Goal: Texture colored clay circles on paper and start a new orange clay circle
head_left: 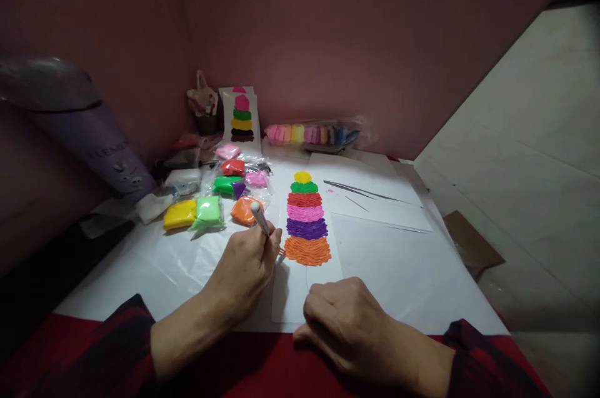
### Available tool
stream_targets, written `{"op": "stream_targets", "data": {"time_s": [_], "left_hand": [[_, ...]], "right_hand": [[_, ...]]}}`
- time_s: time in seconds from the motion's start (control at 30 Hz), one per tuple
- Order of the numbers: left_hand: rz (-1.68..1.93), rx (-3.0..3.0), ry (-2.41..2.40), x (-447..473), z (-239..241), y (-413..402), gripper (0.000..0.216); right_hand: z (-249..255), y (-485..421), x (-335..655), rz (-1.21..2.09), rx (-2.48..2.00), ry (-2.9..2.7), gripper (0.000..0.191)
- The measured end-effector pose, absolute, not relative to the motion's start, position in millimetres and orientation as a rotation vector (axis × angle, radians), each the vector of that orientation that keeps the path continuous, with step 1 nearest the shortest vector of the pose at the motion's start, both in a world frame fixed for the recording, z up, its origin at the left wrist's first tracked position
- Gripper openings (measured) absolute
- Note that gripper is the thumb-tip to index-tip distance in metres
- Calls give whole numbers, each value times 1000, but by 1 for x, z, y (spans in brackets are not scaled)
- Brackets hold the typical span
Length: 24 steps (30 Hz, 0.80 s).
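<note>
My left hand (248,263) is closed round a white-handled tool (260,219), tilted, with a small reddish pronged tip close to the left edge of the bottom orange layer. On a paper strip (288,304) lies a tapering stack of ridged clay layers (305,213): yellow on top, then green, red, pink, purple and orange. Below it, at the strip's lower end, my right hand (347,323) rests with its fingers curled in; whatever they may hold is hidden. Wrapped orange clay (244,210) lies just beyond the tool.
Several clay packets, including yellow (180,215) and light green (209,211), lie at left beside a purple bottle (98,129). Dark tweezers (356,189) and a thin stick (357,203) rest on paper at right. At the back stand a layered picture (242,117) and a clay pack (312,134).
</note>
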<state>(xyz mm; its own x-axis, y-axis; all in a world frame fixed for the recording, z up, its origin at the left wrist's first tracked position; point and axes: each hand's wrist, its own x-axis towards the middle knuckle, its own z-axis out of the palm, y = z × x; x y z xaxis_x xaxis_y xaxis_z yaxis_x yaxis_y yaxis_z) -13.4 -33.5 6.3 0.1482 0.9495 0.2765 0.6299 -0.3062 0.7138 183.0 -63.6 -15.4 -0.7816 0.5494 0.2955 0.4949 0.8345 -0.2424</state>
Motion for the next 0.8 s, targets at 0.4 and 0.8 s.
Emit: {"op": "stream_targets", "data": {"time_s": [0.4, 0.8], "left_hand": [[1066, 1989, 1478, -13, 7, -36, 28], [1005, 1987, 1431, -12, 5, -36, 29]], "right_hand": [[-17, -63, 182, 207, -773, -2625, 31], [-15, -64, 183, 206, -777, -2646, 33]]}}
